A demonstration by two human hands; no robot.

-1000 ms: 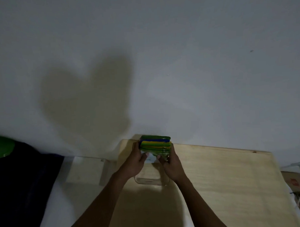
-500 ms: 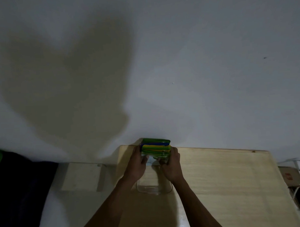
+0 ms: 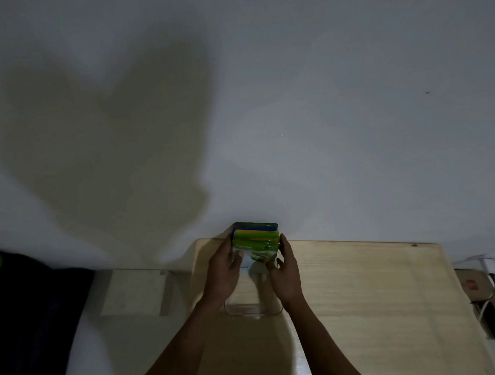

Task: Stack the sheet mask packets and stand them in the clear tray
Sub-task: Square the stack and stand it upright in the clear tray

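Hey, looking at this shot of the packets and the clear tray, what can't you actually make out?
Head view only:
- Packet count in the stack of packets: edges blur together in dim light.
- Front packet's print: too small, partly covered by the left hand and right hand.
- Whether the stack's bottom sits inside the clear tray: hidden by both hands.

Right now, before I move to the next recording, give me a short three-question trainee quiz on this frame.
1. True or false: only one hand holds the stack of sheet mask packets.
2. Where is the clear tray? A) on the wooden table, between the wrists B) on the floor C) against the wall, left of the table
3. Fill in: the packets stand on ___ at the tray's far end.

Key: 1 false, the left hand and right hand grip its two sides. 2 A. 3 edge.
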